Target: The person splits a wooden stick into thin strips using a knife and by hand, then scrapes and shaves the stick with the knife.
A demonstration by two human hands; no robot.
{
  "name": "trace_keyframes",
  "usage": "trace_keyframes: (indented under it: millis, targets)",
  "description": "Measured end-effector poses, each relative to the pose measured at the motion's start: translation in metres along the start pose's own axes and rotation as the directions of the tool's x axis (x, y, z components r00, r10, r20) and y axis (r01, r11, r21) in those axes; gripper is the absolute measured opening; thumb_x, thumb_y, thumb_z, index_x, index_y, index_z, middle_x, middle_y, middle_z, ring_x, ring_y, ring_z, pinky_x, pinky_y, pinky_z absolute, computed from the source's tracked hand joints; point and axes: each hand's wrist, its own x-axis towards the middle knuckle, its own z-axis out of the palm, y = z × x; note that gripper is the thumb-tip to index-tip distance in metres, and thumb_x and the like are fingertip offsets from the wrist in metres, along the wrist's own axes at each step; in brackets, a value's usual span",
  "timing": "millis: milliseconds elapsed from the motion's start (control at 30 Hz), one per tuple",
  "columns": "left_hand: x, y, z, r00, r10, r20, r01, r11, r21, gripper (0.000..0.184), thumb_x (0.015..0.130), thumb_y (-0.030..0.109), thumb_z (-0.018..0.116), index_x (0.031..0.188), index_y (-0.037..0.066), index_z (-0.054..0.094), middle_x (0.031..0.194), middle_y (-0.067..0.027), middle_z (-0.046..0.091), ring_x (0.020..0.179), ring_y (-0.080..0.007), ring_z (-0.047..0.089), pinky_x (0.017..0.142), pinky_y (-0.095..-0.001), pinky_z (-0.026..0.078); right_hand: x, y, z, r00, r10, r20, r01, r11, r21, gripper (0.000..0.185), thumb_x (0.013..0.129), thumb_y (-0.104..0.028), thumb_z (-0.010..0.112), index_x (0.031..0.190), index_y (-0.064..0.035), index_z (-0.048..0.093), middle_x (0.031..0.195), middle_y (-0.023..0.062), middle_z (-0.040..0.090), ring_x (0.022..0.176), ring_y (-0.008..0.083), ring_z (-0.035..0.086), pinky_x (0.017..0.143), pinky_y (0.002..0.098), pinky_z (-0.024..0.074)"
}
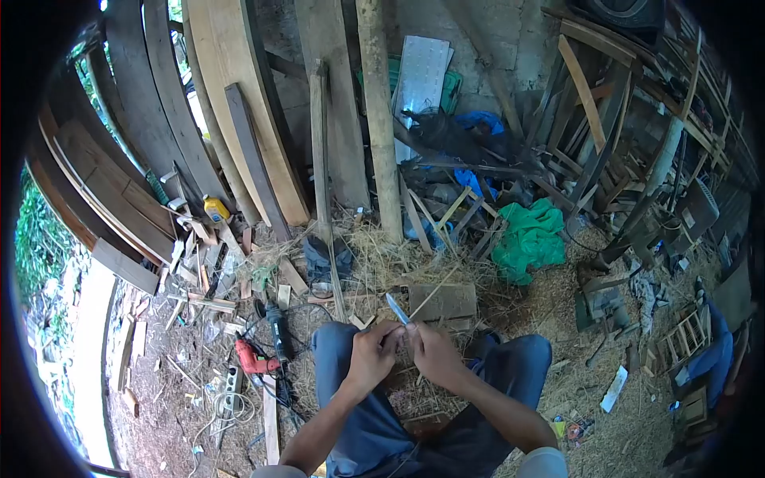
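Note:
My left hand (373,355) is closed, fingers pinched around the lower end of a thin wooden stick (437,291) that slants up to the right. Beside it, almost touching, my right hand (435,356) is closed on a knife (396,307). The blade points up and to the left, crossing close to the stick; the handle is hidden in the fingers. Both hands are above my lap, between my bent knees. Just beyond them a wooden block (443,301) rests on the straw-covered ground.
To the left lie a red power drill (253,358), a dark power tool (277,329) and a power strip (231,389) with cords. Planks (231,103) and a post (378,119) stand ahead. A green plastic sheet (529,239) lies right of centre, near piled scrap wood.

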Motion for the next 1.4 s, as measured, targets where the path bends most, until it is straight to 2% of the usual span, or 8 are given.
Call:
trace_keyframes:
  millis: [133, 267, 400, 433, 800, 900, 1067, 1400]
  targets:
    - [0.000, 0.011, -0.010, 0.998, -0.023, 0.052, 0.023, 1.000, 0.000, 0.004, 0.085, -0.001, 0.059, 0.089, -0.001, 0.062, 0.064, -0.0092, 0.063, 0.054, -0.0134, 0.060, 0.050, -0.0258, 0.044, 0.023, -0.001, -0.044, 0.922, 0.386, -0.004, -0.383, 0.916, 0.115, 0.013, 0.090, -0.007, 0.048, 0.082, 0.0022, 0.053, 0.067, 0.0241, 0.057, 0.064, 0.0399, 0.059, 0.056, 0.0440, 0.0446]
    - [0.002, 0.001, -0.007, 0.998, -0.028, 0.048, 0.029, 1.000, -0.010, 0.004, 0.086, -0.001, 0.059, 0.088, -0.001, 0.062, 0.063, -0.0077, 0.061, 0.053, -0.0105, 0.058, 0.049, -0.0250, 0.043, 0.001, 0.011, -0.006, 0.995, 0.091, -0.037, -0.092, 0.995, -0.032, 0.011, 0.092, -0.010, 0.048, 0.086, -0.0013, 0.053, 0.063, 0.0207, 0.055, 0.061, 0.0386, 0.059, 0.055, 0.0438, 0.0444]
    - [-0.004, 0.004, -0.014, 0.998, -0.039, 0.049, 0.040, 0.999, -0.013, 0.004, 0.086, 0.000, 0.058, 0.086, -0.001, 0.062, 0.062, -0.0077, 0.061, 0.052, -0.0121, 0.057, 0.049, -0.0255, 0.043, 0.018, 0.002, -0.040, 0.932, 0.362, 0.000, -0.362, 0.931, 0.044, 0.011, 0.092, -0.012, 0.049, 0.089, -0.0034, 0.055, 0.065, 0.0210, 0.056, 0.063, 0.0422, 0.057, 0.056, 0.0477, 0.0430]
    - [-0.002, 0.005, -0.012, 0.998, -0.037, 0.045, 0.037, 0.999, 0.014, 0.004, 0.086, 0.000, 0.058, 0.086, -0.001, 0.062, 0.063, -0.0078, 0.061, 0.052, -0.0127, 0.058, 0.050, -0.0258, 0.044, 0.005, 0.014, -0.019, 0.987, 0.127, -0.093, -0.122, 0.991, 0.058, 0.013, 0.092, -0.014, 0.049, 0.089, -0.0040, 0.055, 0.063, 0.0197, 0.056, 0.062, 0.0416, 0.057, 0.054, 0.0482, 0.0432]
    - [0.000, 0.003, -0.009, 0.999, -0.011, 0.040, 0.010, 1.000, 0.022, 0.004, 0.086, 0.000, 0.058, 0.085, 0.000, 0.062, 0.063, -0.0082, 0.060, 0.052, -0.0131, 0.058, 0.049, -0.0259, 0.044, 0.004, 0.012, -0.014, 0.994, 0.108, -0.026, -0.108, 0.994, 0.017, 0.018, 0.095, -0.015, 0.045, 0.088, -0.0010, 0.053, 0.061, 0.0186, 0.053, 0.052, 0.0319, 0.054, 0.049, 0.0392, 0.0391]
    - [-0.003, 0.006, -0.012, 0.999, -0.020, 0.039, 0.020, 1.000, 0.001, 0.003, 0.085, -0.001, 0.059, 0.085, 0.000, 0.062, 0.063, -0.0083, 0.061, 0.052, -0.0136, 0.058, 0.049, -0.0263, 0.044, 0.004, 0.010, -0.018, 0.963, 0.271, -0.002, -0.268, 0.954, 0.132, 0.016, 0.094, -0.012, 0.046, 0.086, -0.0002, 0.052, 0.063, 0.0195, 0.053, 0.054, 0.0315, 0.055, 0.052, 0.0393, 0.0407]
    - [-0.001, 0.005, -0.010, 0.999, -0.022, 0.031, 0.022, 0.999, -0.026, 0.006, 0.086, 0.001, 0.058, 0.082, -0.002, 0.062, 0.062, -0.0052, 0.059, 0.054, -0.0078, 0.052, 0.051, -0.0238, 0.040, -0.004, 0.005, -0.007, 0.995, 0.099, 0.026, -0.101, 0.991, 0.090, 0.016, 0.092, -0.014, 0.049, 0.092, 0.0005, 0.056, 0.068, 0.0234, 0.057, 0.066, 0.0409, 0.060, 0.054, 0.0463, 0.0434]
    - [0.002, 0.005, -0.015, 0.995, -0.058, 0.085, 0.060, 0.998, -0.024, 0.007, 0.085, -0.003, 0.056, 0.088, -0.002, 0.062, 0.063, -0.0089, 0.061, 0.053, -0.0122, 0.057, 0.049, -0.0261, 0.043, -0.003, -0.002, -0.008, 0.994, 0.061, 0.094, -0.068, 0.995, 0.073, 0.007, 0.089, -0.008, 0.049, 0.092, -0.0037, 0.054, 0.070, 0.0221, 0.057, 0.063, 0.0400, 0.058, 0.054, 0.0455, 0.0430]
